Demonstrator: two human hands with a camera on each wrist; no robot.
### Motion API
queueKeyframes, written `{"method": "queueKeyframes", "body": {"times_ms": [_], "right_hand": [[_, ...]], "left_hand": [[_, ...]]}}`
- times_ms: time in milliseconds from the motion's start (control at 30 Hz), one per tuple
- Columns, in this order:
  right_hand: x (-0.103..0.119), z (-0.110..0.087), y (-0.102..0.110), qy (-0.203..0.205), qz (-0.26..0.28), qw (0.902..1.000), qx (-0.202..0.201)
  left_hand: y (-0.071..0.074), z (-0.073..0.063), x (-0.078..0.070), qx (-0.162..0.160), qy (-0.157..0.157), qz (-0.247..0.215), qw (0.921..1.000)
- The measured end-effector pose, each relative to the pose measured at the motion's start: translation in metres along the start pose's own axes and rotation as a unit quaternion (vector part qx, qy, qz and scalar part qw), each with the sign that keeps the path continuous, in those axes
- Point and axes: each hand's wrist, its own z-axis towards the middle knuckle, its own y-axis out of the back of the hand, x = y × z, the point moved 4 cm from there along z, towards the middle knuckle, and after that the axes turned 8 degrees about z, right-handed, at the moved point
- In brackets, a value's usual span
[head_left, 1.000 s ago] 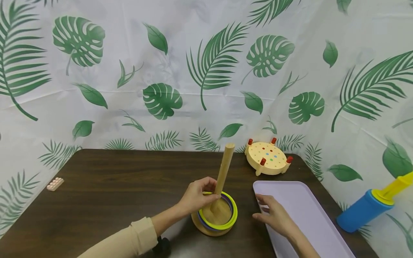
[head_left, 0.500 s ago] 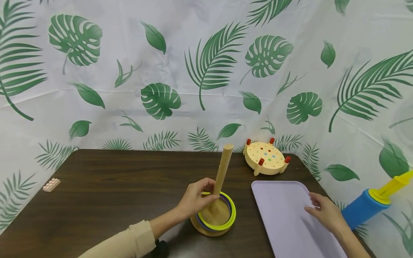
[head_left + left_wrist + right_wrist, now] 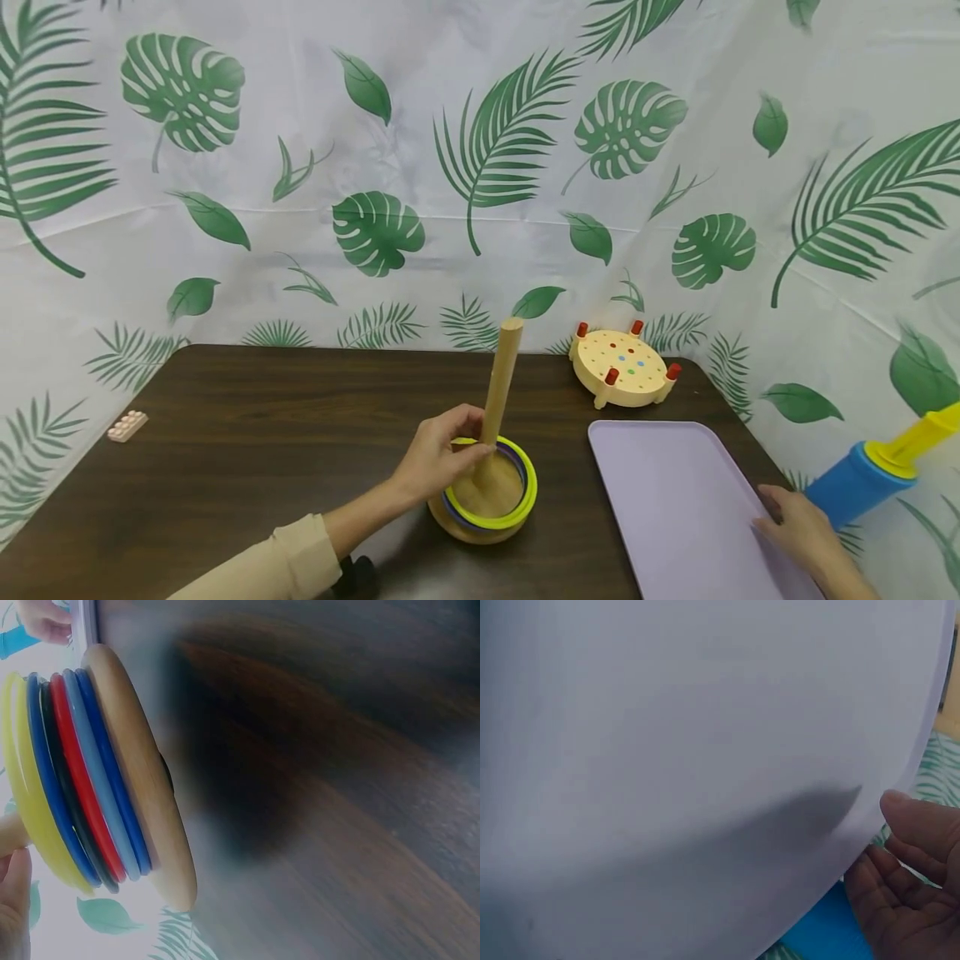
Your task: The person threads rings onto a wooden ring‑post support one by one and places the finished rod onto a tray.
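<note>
My left hand (image 3: 442, 454) pinches the upright wooden peg (image 3: 501, 379) of a ring stacker. Stacked on its round wooden base (image 3: 139, 780) are several rings, with a yellow ring (image 3: 531, 492) on top and a red ring (image 3: 79, 765) among blue and black ones lower down. In the left wrist view the base looks slightly off the table, with a dark shadow beside it. At the right long edge of a lavender tray (image 3: 667, 492) is my right hand (image 3: 911, 870). Its thumb is over the rim and its loosely bent fingers are outside; firm contact cannot be made out.
A cream round toy stool (image 3: 622, 367) with red-tipped legs lies upside down at the back right. Beyond the tray leans a blue and yellow pump (image 3: 862, 479). A pale pink block (image 3: 127, 426) sits at the dark table's left edge, before a leaf-print cloth (image 3: 300, 167).
The ring stacker has shifted left and slightly up with my left hand. My right hand has crossed from the tray's left edge to its right edge, then moved nearer along it.
</note>
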Motion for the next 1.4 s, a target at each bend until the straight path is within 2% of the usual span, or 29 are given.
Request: {"method": "queueKeyframes", "body": {"times_ms": [133, 267, 500, 933, 1233, 1400], "right_hand": [[-0.006, 0.001, -0.005, -0.028, 0.019, 0.9992, 0.02], [-0.007, 0.001, -0.006, -0.014, 0.016, 0.9997, 0.012], [-0.009, 0.002, -0.009, -0.024, 0.018, 0.9994, 0.018], [-0.008, -0.002, -0.008, -0.013, 0.01, 0.9998, 0.008], [-0.007, -0.007, -0.017, -0.011, 0.036, 0.9983, 0.045], [0.002, -0.013, -0.024, -0.002, 0.059, 0.9967, 0.056]], "left_hand": [[0.004, -0.002, 0.001, -0.004, 0.003, 0.003, 1.0], [0.006, -0.003, 0.002, -0.005, 0.005, 0.004, 1.0], [0.008, -0.004, 0.003, -0.007, 0.01, 0.01, 0.9999], [0.009, -0.004, 0.004, -0.003, 0.017, 0.011, 0.9998], [0.011, -0.003, 0.003, -0.007, 0.016, 0.01, 0.9998], [0.015, -0.002, -0.001, -0.012, 0.014, 0.018, 0.9997]]}}
